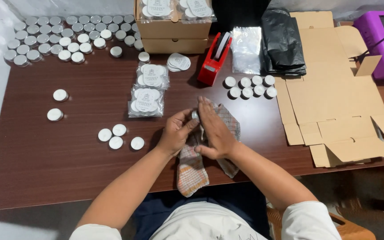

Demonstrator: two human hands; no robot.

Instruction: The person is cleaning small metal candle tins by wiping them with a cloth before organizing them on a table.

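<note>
While both hands work, tealights (117,136) dot the brown table (45,160).

The right hand (215,129) hides most of the small tin (195,115); label print too small.

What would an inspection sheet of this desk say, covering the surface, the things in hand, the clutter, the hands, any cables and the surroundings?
Surface: dark brown wooden table, crowded toward the back.
Job's things: a tealight held over a checked cloth that hangs over the front edge.
Clutter: many loose tealights at back left, four by the left hand, eight by the red tape dispenser; two bagged tealight packs; flattened cardboard box; black plastic bags.
Hands: left hand fingers grip the tealight; right hand lies flat against it.
Cables: one dark cable at the purple device.
Surroundings: stacked cardboard boxes at the back.
</note>
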